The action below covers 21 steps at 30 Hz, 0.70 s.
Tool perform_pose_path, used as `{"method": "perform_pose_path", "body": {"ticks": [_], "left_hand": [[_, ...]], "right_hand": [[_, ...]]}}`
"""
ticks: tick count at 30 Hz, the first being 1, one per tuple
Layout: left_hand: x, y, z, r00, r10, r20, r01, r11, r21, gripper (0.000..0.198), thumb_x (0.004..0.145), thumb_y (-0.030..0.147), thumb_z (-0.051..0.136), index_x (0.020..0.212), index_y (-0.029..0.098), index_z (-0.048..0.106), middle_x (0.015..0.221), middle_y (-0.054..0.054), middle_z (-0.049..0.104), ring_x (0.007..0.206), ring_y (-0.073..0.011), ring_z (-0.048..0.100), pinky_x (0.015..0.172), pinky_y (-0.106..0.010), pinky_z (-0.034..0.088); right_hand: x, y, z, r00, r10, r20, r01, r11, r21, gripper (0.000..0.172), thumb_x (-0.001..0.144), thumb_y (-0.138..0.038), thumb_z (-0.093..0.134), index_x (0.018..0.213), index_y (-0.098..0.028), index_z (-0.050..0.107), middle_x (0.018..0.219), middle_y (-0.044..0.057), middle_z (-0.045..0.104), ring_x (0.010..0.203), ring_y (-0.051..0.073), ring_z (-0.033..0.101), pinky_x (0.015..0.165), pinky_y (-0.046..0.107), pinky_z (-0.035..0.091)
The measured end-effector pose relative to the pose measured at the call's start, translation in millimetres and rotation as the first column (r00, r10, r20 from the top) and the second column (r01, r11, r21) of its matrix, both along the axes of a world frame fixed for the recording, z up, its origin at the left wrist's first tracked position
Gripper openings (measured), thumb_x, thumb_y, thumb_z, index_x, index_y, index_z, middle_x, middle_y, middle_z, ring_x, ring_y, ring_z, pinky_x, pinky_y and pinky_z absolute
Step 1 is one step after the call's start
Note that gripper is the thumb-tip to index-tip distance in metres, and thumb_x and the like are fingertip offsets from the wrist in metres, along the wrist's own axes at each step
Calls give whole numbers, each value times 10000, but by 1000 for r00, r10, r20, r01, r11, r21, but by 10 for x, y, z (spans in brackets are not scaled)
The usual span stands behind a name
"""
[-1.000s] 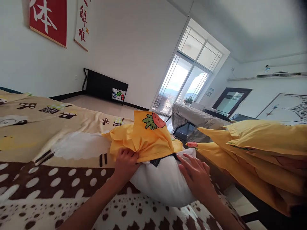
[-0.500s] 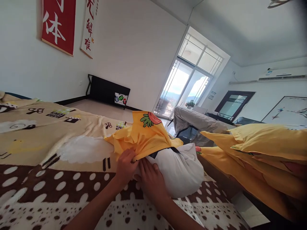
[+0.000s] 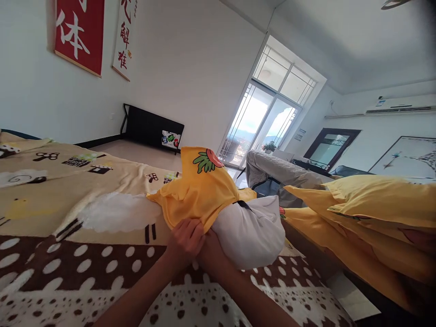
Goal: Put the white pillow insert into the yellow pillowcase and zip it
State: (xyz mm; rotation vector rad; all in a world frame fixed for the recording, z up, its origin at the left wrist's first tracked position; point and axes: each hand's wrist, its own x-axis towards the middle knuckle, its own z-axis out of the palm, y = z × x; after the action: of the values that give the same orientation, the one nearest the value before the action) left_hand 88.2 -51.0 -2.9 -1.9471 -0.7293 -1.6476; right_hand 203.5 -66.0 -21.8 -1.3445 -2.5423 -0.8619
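Observation:
A yellow pillowcase (image 3: 207, 190) printed with a red-and-green fruit or vegetable covers the left part of a white pillow (image 3: 252, 234). The pillow's right part lies bare on the patterned blanket (image 3: 112, 211), with a dark strip across it at the pillowcase opening. Closed on the near edge of that opening is my left hand (image 3: 187, 238). Beside it, my right hand (image 3: 209, 245) reaches up under the pillowcase edge against the pillow. Its fingers are hidden by the cloth and my left hand.
More yellow printed bedding (image 3: 368, 218) is heaped at the right. Behind it stands something under a grey cover (image 3: 286, 170). A black folded frame (image 3: 150, 129) leans by the far wall, left of a tall glass door (image 3: 259, 118).
My right hand has slid from the pillow's bare surface to under the pillowcase edge. The near edge has been drawn rightward and over the pillow, and my left hand keeps its hold.

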Motion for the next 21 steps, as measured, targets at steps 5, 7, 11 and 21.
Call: {"method": "perform_pose_path", "body": {"ticks": [5,7,11,21], "left_hand": [[-40,219,-250,996,62,-62,-64,997,-31,183,896,180,449,718,191,488,629,-14,585,561,-159,573,542,-280,417],[-43,250,-296,996,50,-77,-52,998,-25,190,903,205,447,719,191,493,628,-17,594,553,-164,581,539,-288,427],[-59,200,-236,998,46,-49,-45,999,20,137,882,198,449,763,182,516,614,-22,598,536,-164,578,537,-294,440],[26,-153,-107,978,23,-210,3,993,121,104,861,115,499,953,125,547,652,-26,564,589,-172,518,600,-323,360]], "right_hand": [[304,-564,-45,972,235,10,-233,968,-89,304,897,-255,486,1167,-199,611,1232,85,618,1239,208,478,992,356,404],[532,-842,-75,985,171,-10,-171,985,2,317,899,-236,470,1184,-242,609,1290,61,590,1282,222,449,1008,389,390],[846,-1150,-3,941,-274,-197,321,906,274,279,900,-344,509,1131,-269,646,1258,83,610,1206,312,516,955,482,392],[329,-744,130,985,-58,-161,107,942,318,361,942,-368,394,1126,-160,624,1090,153,648,947,252,563,808,383,394]]}}
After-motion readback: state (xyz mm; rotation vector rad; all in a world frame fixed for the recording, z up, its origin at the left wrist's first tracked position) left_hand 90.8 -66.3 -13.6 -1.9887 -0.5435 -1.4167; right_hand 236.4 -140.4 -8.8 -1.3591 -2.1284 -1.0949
